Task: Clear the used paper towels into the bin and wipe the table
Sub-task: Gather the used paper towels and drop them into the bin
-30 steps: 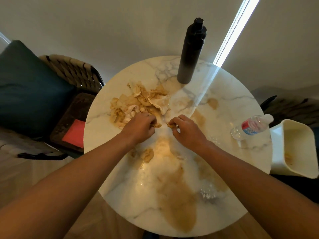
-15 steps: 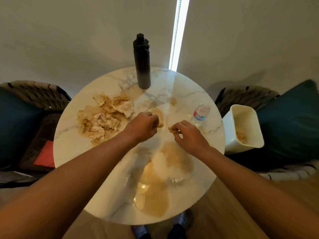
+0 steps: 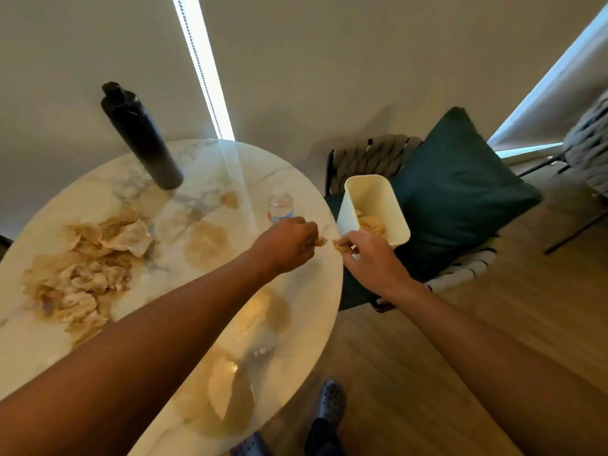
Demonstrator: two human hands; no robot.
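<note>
Left hand (image 3: 289, 246) closed, pinching a small stained scrap (image 3: 320, 241) over the table (image 3: 306, 317) edge at 3 o'clock. Right hand (image 3: 368, 258) just beside, pinching another wet scrap (image 3: 340, 245) near the bin (image 3: 371, 199) rim. Big heap of used paper towels (image 3: 85, 268) at 9 o'clock. Black bottle (image 3: 141, 136) at 11 o'clock, water bottle (image 3: 280, 205) at 2 o'clock. Brown spill patches (image 3: 205, 246) across the marble.

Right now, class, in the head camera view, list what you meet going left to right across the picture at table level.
Pile of used paper towels → black bottle → clear water bottle → left hand → right hand → green cushion.
</note>
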